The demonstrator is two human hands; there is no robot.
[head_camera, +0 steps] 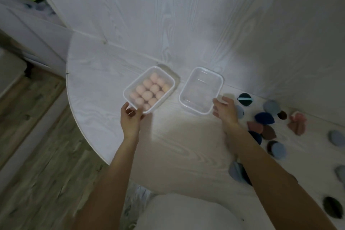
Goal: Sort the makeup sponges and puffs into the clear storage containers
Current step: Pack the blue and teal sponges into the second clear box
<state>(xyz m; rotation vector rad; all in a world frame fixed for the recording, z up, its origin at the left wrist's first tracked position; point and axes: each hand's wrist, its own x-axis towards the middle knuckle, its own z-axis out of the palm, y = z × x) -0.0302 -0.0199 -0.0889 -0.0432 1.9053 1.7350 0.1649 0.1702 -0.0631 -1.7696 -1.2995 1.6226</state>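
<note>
On the white table sit two clear containers — one full of pink sponges, its near corner pinched by the left hand; the empty container is gripped at its right edge by the right hand, loose puffs just beside.

Clear lidded container of round pink sponges left of empty clear rectangular container; scattered blue, brown puffs right, all on white wood-grain table.

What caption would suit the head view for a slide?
Left hand grips a clear container of pink sponges; right hand holds an empty container, loose puffs alongside.
</note>
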